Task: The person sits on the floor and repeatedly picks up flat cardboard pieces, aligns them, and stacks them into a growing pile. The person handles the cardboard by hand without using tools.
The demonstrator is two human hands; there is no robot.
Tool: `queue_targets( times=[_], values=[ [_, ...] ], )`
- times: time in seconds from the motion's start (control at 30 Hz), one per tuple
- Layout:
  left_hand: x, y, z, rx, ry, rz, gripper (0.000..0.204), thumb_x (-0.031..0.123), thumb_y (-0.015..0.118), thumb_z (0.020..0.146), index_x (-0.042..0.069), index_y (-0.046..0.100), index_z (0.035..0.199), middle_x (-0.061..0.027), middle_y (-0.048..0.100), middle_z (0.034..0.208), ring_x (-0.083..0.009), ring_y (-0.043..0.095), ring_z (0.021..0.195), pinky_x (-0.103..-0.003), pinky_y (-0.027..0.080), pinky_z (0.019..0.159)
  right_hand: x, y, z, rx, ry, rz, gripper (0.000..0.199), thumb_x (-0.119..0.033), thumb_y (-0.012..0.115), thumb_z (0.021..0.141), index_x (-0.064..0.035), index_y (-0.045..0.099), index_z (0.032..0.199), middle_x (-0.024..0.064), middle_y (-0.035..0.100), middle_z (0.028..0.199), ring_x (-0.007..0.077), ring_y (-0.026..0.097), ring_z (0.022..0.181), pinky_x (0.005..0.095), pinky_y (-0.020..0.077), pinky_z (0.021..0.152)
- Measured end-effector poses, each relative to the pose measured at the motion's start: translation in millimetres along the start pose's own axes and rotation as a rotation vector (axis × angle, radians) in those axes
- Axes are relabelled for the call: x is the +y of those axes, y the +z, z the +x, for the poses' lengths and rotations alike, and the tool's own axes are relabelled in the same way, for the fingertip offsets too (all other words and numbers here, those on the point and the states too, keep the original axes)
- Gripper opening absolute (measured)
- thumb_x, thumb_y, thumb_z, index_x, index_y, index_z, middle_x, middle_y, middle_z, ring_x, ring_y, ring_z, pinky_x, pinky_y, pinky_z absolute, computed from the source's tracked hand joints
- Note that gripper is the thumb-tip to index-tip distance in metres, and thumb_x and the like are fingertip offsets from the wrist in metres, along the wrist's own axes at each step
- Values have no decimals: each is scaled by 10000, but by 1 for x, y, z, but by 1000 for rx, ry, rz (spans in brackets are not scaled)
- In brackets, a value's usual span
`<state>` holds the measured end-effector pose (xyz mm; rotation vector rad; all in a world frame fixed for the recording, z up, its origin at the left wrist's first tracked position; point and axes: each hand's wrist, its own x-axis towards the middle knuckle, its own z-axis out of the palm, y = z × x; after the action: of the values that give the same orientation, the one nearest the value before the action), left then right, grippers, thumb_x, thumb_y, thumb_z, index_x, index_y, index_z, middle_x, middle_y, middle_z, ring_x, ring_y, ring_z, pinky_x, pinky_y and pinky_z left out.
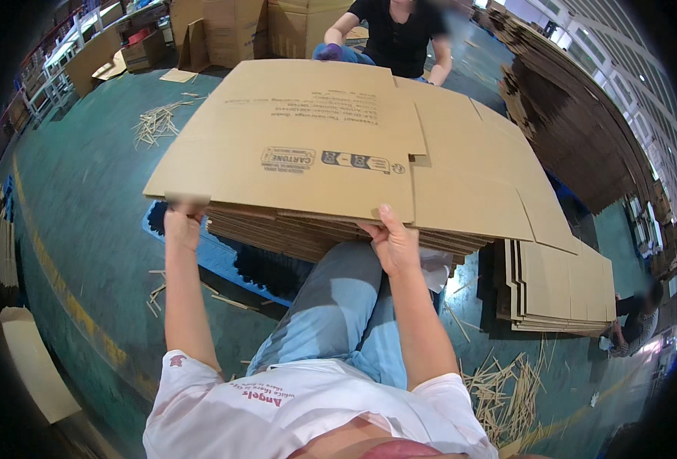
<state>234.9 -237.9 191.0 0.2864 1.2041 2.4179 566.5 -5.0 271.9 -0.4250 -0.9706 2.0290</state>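
Note:
A large flat cardboard sheet [231, 130], brown with dark print and flap cuts along its right half, lies before me over a stack of similar sheets [277, 229]. My left hand [187, 222] grips its near left corner; the fingertips there are blurred. Further right on the same near edge, my right hand [394, 241] is closed on it, thumb on top and the other fingers underneath. Across the sheet stands another person [399, 34] in a dark top, with a purple-gloved hand [331, 52] by the far edge.
A blue pallet [231, 275] sits below the stack. Lower at right is another pile of flat cardboard [560, 287], with a person [636, 325] beside it. Tall cardboard stacks [583, 115] rise at far right. Thin strips [506, 390] litter the green floor [86, 206]; cartons [227, 30] stand behind.

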Motion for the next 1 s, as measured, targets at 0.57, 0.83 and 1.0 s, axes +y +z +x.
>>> queue_targets(
  times=[0.57, 0.83, 1.0],
  values=[
    [-19, 254, -60, -1061, 693, 1123, 384, 59, 637, 733, 46, 569, 1111, -130, 558, 1124, -313, 497, 1085, -366, 385, 949, 13, -18, 3, 34, 484, -233, 363, -387, 543, 876, -29, 515, 824, 152, 613, 747, 195, 602, 565, 274, 482, 462],
    [-87, 285, -27, -1428, 849, 1015, 204, 91, 684, 678, 73, 610, 867, -61, 606, 1010, -272, 513, 1097, -393, 435, 907, -169, -216, -44, 688, -403, -463, 291, -306, 532, 871, -37, 522, 982, 90, 581, 802, 170, 567, 677, 285, 482, 553],
    [-104, 276, -29, -1316, 880, 924, 149, 87, 690, 665, 73, 602, 785, -47, 619, 933, -262, 565, 1018, -389, 464, 870, -281, -270, 19, 871, -593, -266, 447, -218, 591, 850, -4, 438, 1211, 169, 530, 1110, 259, 563, 946, 372, 498, 811]
  ],
)
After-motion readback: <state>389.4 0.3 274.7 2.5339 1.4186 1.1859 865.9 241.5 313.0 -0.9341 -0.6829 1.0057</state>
